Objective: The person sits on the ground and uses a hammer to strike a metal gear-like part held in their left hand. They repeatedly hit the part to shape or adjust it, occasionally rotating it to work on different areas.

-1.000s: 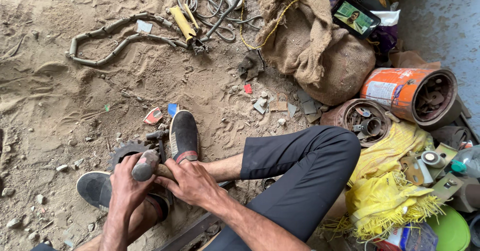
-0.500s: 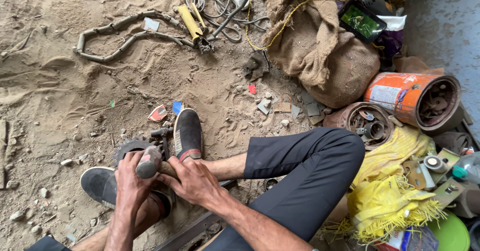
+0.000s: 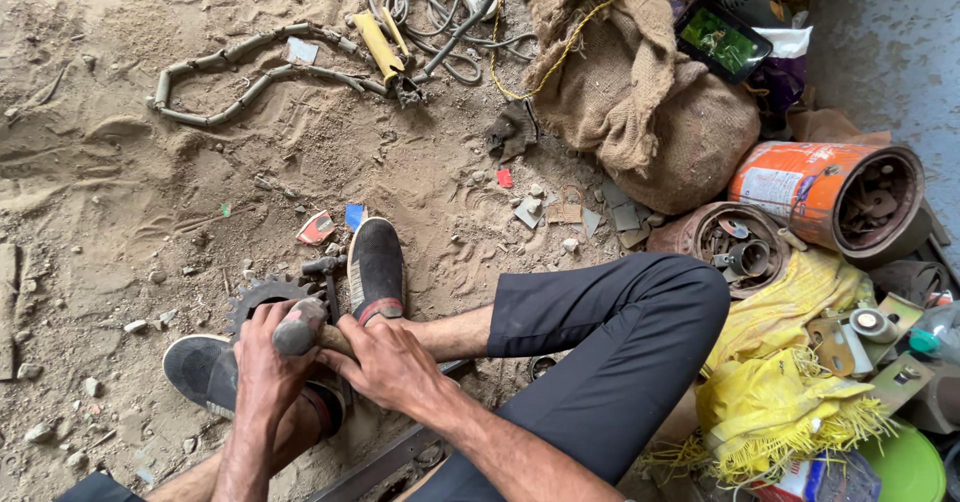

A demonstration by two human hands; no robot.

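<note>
Both hands meet low in the head view, between the person's two shoes. The left hand (image 3: 262,357) is closed around the head of a hammer (image 3: 300,326), with the fingers wrapped over the top. The right hand (image 3: 385,362) is closed on the handle of the same hammer, just beside the left one, so the two hands touch. A toothed gear (image 3: 256,295) lies on the sand directly behind the hammer head, partly hidden by the left hand. It sits between the left shoe (image 3: 200,367) and the right shoe (image 3: 375,270), close to both.

To the left and above the gear, the sandy ground (image 3: 120,192) is mostly open, with only small stones and scraps. On the right side the room is narrow: a burlap sack (image 3: 640,112), an orange can (image 3: 830,197) lying on its side and a yellow bag (image 3: 790,362) crowd near the bent knee. A dark metal bar (image 3: 385,462) runs under the forearms at the bottom edge.
</note>
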